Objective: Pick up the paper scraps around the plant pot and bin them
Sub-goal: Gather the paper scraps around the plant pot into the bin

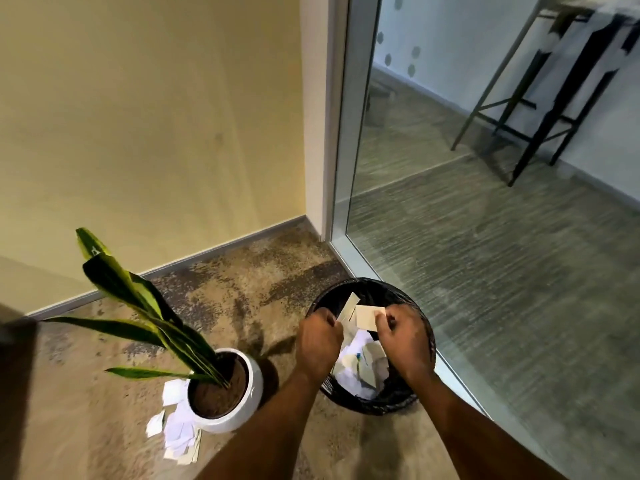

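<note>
The plant pot [221, 424] hides part of the scraps [177, 429]; both forearms [277, 427] run off the bottom edge.

White paper scraps [178, 429] heaped beside white plant pot [239, 415]; more in black bin [398, 403]

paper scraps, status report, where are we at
Left grip pinches one scrap, right grip pinches another scrap, both over the bin. Pile of scraps still on the floor beside the plant pot. Nothing blocking the bin.
</note>
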The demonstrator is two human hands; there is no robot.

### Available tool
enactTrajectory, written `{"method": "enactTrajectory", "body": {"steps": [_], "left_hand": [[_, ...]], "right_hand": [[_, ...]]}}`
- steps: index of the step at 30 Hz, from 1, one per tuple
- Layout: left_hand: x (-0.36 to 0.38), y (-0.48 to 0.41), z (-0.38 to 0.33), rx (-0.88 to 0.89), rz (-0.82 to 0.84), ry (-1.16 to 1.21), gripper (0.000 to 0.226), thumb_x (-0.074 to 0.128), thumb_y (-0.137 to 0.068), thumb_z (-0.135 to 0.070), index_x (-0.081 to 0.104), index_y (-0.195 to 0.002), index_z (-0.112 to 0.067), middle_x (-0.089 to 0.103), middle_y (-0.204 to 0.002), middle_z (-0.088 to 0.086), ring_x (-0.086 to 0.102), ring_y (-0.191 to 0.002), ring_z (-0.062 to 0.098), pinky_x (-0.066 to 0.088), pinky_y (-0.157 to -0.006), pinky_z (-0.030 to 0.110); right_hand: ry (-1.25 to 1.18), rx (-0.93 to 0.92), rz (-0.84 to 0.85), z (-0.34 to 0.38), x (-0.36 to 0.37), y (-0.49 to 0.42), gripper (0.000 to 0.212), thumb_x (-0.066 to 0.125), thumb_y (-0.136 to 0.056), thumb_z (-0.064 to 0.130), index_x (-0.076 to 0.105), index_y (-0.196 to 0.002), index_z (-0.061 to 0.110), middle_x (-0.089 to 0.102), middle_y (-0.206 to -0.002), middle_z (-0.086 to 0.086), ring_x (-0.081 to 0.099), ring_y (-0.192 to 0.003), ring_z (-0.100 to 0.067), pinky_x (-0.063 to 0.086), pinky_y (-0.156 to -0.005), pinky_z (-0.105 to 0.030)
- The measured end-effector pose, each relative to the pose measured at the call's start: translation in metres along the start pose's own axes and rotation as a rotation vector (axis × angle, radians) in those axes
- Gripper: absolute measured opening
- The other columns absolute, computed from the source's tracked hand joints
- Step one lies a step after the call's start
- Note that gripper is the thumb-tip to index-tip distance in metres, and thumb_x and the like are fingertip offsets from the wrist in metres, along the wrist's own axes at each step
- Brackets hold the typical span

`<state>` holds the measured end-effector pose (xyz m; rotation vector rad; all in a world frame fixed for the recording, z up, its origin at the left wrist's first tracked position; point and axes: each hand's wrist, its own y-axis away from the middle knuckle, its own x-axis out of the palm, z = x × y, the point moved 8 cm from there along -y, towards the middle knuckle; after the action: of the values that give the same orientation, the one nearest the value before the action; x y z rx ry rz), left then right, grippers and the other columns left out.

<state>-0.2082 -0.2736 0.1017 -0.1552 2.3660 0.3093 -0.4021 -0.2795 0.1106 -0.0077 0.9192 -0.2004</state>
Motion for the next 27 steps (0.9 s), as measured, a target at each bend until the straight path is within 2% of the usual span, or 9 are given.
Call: {"method": "enactTrajectory", "body": {"steps": [3,8,10,13,15,20,22,24,27], "left_hand": [[0.009,0.001,0.004,0.027,0.007,0.007,0.012,0.062,-0.080,-0.024,0.060,-0.071,-0.016,0.065,-0.065,0.001,0.063,-0.062,0.021,0.054,-0.061,0.034],[0.029,0.001,0.012,0.066,0.040,0.134,0.011,0.068,-0.082,-0.018,0.062,-0.072,-0.015,0.066,-0.069,-0.003,0.061,-0.064,0.013,0.046,-0.061,0.027],[0.036,0.001,0.015,0.075,0.077,0.194,0.007,0.070,-0.083,-0.018,0.068,-0.085,-0.012,0.069,-0.079,0.000,0.064,-0.073,0.012,0.045,-0.066,0.023],[0.041,0.002,0.024,0.037,0.091,0.231,0.027,0.069,-0.085,-0.020,0.068,-0.108,-0.006,0.072,-0.099,0.008,0.067,-0.092,0.018,0.046,-0.076,0.023],[0.036,0.003,0.033,0.017,0.069,0.241,0.029,0.066,-0.085,-0.018,0.067,-0.111,-0.006,0.071,-0.105,0.010,0.066,-0.099,0.021,0.045,-0.083,0.026],[-0.003,0.010,0.070,-0.011,-0.027,0.313,0.024,0.062,-0.085,-0.016,0.069,-0.107,-0.010,0.074,-0.100,0.006,0.068,-0.093,0.019,0.052,-0.082,0.028],[-0.026,0.016,0.096,-0.048,-0.083,0.347,0.017,0.060,-0.086,-0.014,0.071,-0.099,-0.014,0.074,-0.093,0.002,0.067,-0.084,0.014,0.051,-0.076,0.027],[-0.049,0.024,0.137,-0.088,-0.173,0.352,0.019,0.056,-0.084,-0.009,0.072,-0.092,-0.015,0.074,-0.089,-0.001,0.067,-0.081,0.012,0.050,-0.073,0.025],[-0.077,0.044,0.211,-0.234,-0.282,0.378,0.020,0.053,-0.078,-0.010,0.070,-0.075,-0.020,0.073,-0.076,-0.003,0.066,-0.073,0.010,0.051,-0.071,0.024]], "right_hand": [[0.069,-0.005,0.162,-0.009,0.028,0.004,0.021,0.060,-0.086,0.036,0.063,-0.083,0.016,0.060,-0.088,-0.005,0.056,-0.085,-0.025,0.046,-0.071,-0.035],[0.048,0.018,0.193,-0.010,0.044,0.009,0.016,0.062,-0.084,0.030,0.063,-0.094,0.017,0.060,-0.099,-0.005,0.056,-0.096,-0.025,0.048,-0.080,-0.037],[0.051,0.013,0.216,-0.007,0.050,0.009,0.018,0.061,-0.084,0.027,0.062,-0.099,0.017,0.059,-0.104,-0.005,0.057,-0.098,-0.024,0.049,-0.081,-0.036],[0.043,-0.002,0.218,-0.004,0.057,0.006,0.023,0.062,-0.084,0.026,0.063,-0.104,0.017,0.059,-0.108,-0.004,0.058,-0.099,-0.022,0.050,-0.083,-0.035],[0.023,-0.020,0.198,0.005,0.063,0.006,0.022,0.063,-0.084,0.026,0.064,-0.104,0.016,0.060,-0.109,-0.004,0.060,-0.100,-0.022,0.050,-0.085,-0.038],[-0.001,-0.142,0.171,0.056,0.086,0.014,0.003,0.065,-0.083,0.018,0.064,-0.082,0.015,0.062,-0.088,-0.004,0.061,-0.081,-0.023,0.048,-0.071,-0.034],[-0.018,-0.234,0.191,0.085,0.105,0.025,0.015,0.066,-0.081,0.016,0.060,-0.068,0.013,0.058,-0.073,-0.003,0.057,-0.069,-0.022,0.042,-0.064,-0.034],[-0.063,-0.304,0.271,0.115,0.134,0.044,0.028,0.063,-0.082,0.024,0.053,-0.059,0.011,0.050,-0.060,-0.001,0.050,-0.059,-0.018,0.035,-0.057,-0.035],[-0.123,-0.379,0.471,0.155,0.189,0.084,0.038,0.056,-0.084,0.037,0.053,-0.059,0.008,0.050,-0.056,-0.001,0.048,-0.057,-0.016,0.037,-0.057,-0.036]]}}
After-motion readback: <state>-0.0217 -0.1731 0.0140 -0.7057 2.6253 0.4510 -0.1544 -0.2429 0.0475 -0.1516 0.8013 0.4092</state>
